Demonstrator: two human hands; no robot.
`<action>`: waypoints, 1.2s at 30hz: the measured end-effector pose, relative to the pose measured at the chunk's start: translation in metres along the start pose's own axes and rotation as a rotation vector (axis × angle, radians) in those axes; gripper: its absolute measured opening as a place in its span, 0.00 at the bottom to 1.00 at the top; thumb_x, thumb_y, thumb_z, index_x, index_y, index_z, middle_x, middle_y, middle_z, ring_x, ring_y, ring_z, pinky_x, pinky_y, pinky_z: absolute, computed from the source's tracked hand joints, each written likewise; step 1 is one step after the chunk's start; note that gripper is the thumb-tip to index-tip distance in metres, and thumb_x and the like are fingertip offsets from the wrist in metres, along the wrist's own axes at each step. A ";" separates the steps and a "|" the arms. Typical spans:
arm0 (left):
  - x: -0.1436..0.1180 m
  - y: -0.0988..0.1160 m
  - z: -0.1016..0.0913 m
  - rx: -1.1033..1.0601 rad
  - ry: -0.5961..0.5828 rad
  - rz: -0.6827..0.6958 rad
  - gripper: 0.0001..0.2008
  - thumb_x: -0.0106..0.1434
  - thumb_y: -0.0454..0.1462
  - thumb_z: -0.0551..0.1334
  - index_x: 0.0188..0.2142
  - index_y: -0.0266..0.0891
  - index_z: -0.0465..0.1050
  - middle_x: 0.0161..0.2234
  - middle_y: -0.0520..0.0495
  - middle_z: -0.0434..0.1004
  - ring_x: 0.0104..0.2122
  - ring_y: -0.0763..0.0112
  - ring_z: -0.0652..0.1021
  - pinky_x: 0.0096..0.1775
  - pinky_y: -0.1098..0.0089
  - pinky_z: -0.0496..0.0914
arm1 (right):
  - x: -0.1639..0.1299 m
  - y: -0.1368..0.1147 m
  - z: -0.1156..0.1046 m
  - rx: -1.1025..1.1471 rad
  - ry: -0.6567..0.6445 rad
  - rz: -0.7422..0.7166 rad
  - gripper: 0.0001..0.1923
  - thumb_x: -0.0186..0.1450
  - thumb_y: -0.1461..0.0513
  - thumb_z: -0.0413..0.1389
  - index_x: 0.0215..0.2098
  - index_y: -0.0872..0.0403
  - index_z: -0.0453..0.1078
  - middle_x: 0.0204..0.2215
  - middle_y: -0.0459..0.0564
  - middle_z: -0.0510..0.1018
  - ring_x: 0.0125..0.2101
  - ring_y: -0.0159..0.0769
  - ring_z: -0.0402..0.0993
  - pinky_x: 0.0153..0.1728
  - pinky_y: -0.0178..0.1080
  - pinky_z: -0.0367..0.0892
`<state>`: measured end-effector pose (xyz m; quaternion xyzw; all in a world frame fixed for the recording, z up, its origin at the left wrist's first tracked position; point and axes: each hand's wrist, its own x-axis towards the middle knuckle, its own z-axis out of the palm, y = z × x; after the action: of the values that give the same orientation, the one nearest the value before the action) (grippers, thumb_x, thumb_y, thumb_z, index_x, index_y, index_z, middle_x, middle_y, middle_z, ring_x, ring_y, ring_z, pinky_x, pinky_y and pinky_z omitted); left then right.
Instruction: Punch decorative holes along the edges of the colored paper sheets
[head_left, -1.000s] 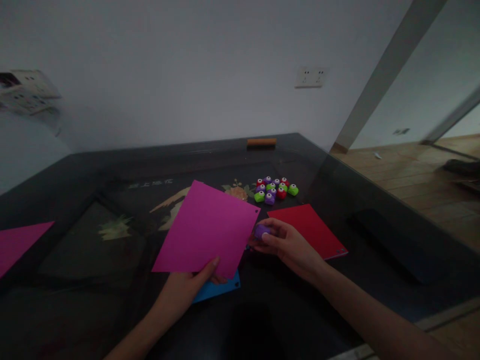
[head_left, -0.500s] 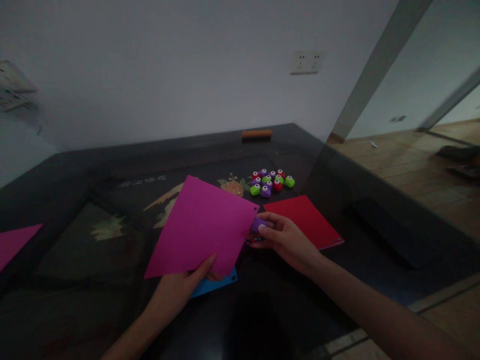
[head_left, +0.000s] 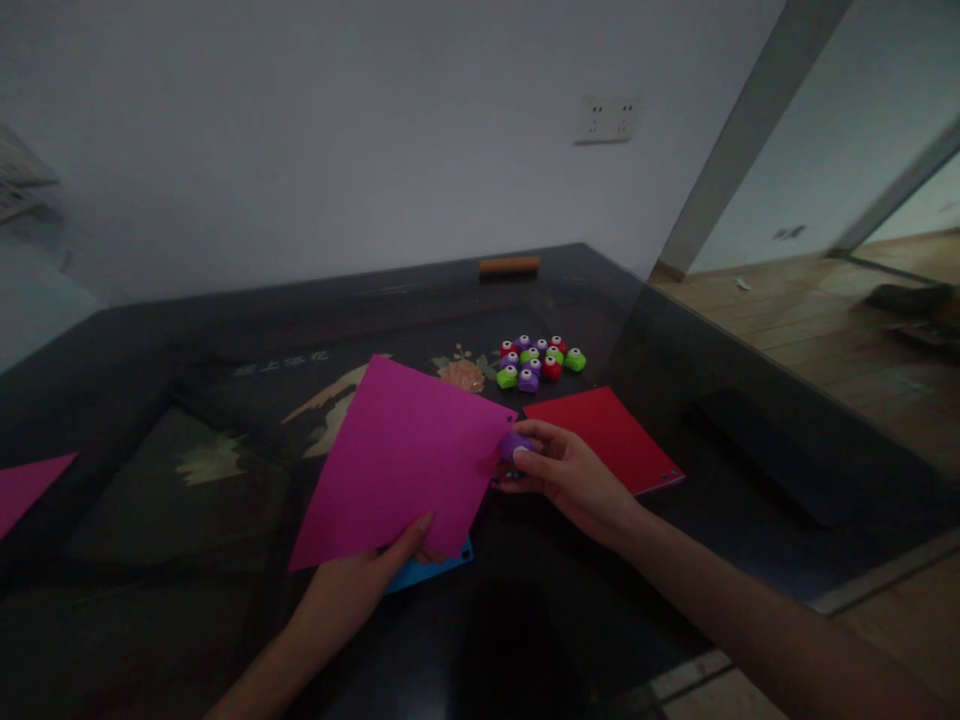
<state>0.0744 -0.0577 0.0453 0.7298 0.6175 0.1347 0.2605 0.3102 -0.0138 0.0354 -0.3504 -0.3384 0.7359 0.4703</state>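
My left hand (head_left: 386,560) grips a sheet of magenta paper (head_left: 397,455) by its near edge, thumb on top, holding it tilted above the dark table. Between the thumb and fingers of my right hand (head_left: 562,470) is a small purple craft punch (head_left: 513,446), set at the paper's right edge. Small dark holes show near that corner. Beneath the magenta sheet, blue paper (head_left: 431,572) partly shows, with a hole at its corner. Red paper (head_left: 604,430) with corner holes lies behind my right hand. Several purple, green and red punches (head_left: 529,366) are grouped farther back.
Another pink sheet (head_left: 30,488) lies at the table's left. A brown cylinder (head_left: 509,266) rests by the wall, below a socket (head_left: 606,120). A long black object (head_left: 761,455) lies on the right side of the dark table (head_left: 420,310).
The magenta sheet's left corner has dipped slightly, and the purple punch has turned a little at the paper's edge. Both hands keep their grip; the view has shifted slightly.
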 end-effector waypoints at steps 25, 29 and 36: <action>-0.003 -0.016 0.009 0.042 -0.398 -0.035 0.26 0.56 0.38 0.47 0.55 0.48 0.66 0.51 0.55 0.73 0.49 0.63 0.74 0.54 0.65 0.61 | -0.003 0.000 0.007 0.065 0.055 -0.016 0.18 0.48 0.65 0.67 0.35 0.55 0.66 0.29 0.43 0.75 0.30 0.31 0.76 0.32 0.37 0.75; -0.002 -0.010 0.004 -0.042 -0.444 -0.047 0.24 0.58 0.42 0.48 0.53 0.46 0.69 0.49 0.53 0.75 0.49 0.62 0.73 0.55 0.65 0.59 | -0.003 -0.001 0.009 0.079 0.056 -0.016 0.18 0.47 0.66 0.67 0.34 0.56 0.66 0.28 0.43 0.76 0.30 0.31 0.76 0.35 0.38 0.74; -0.001 0.008 -0.003 -0.068 -0.428 -0.098 0.24 0.61 0.50 0.44 0.44 0.47 0.74 0.43 0.53 0.78 0.47 0.62 0.74 0.54 0.64 0.61 | -0.003 -0.001 0.009 0.085 0.075 -0.009 0.19 0.45 0.65 0.68 0.33 0.56 0.68 0.29 0.44 0.77 0.31 0.31 0.77 0.39 0.38 0.72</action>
<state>0.0790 -0.0588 0.0523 0.7017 0.5780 -0.0152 0.4163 0.3042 -0.0176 0.0410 -0.3562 -0.2903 0.7338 0.5004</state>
